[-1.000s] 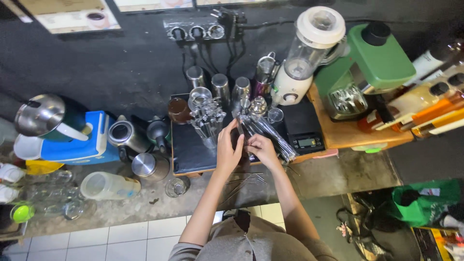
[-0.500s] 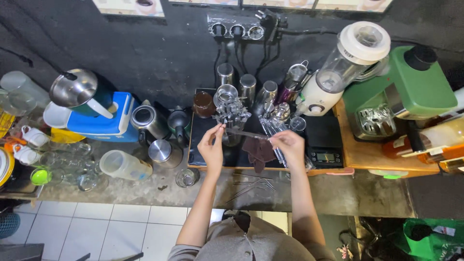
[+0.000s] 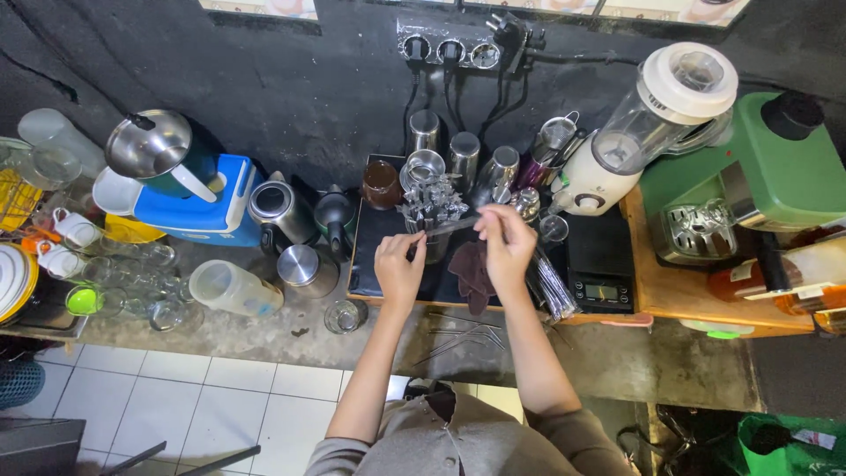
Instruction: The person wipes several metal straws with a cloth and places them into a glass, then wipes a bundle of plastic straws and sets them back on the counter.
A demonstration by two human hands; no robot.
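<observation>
Two bare hands work over a black mat (image 3: 379, 264) on a grey stone counter (image 3: 264, 330), seen from the head camera looking straight down. The right hand (image 3: 507, 247) pinches a thin metal utensil (image 3: 445, 226) between thumb and fingertips; it is slim, silvery and dull-shining, and lies nearly level, its far end reaching left toward a glass holder (image 3: 432, 207) crowded with similar upright metal pieces. The left hand (image 3: 398, 269) is curled loosely, fingers bent beside the base of that holder; whether it actually grips anything cannot be told. A dark brown cloth (image 3: 471, 275) hangs under the right hand, draped over the mat's front edge. Just right of the right wrist, a bundle of metal straws (image 3: 551, 286) in clear wrap lies slanted beside a small black digital scale (image 3: 604, 286).

Behind the hands stand several steel cups (image 3: 464, 152) and a jar of brown liquid (image 3: 381, 183). To the right are a white blender (image 3: 648, 123) and a green machine (image 3: 758, 176). To the left sit a steel kettle (image 3: 275, 207), a blue cooler box (image 3: 198, 211) and a clear plastic jug (image 3: 231, 286) lying on its side.
</observation>
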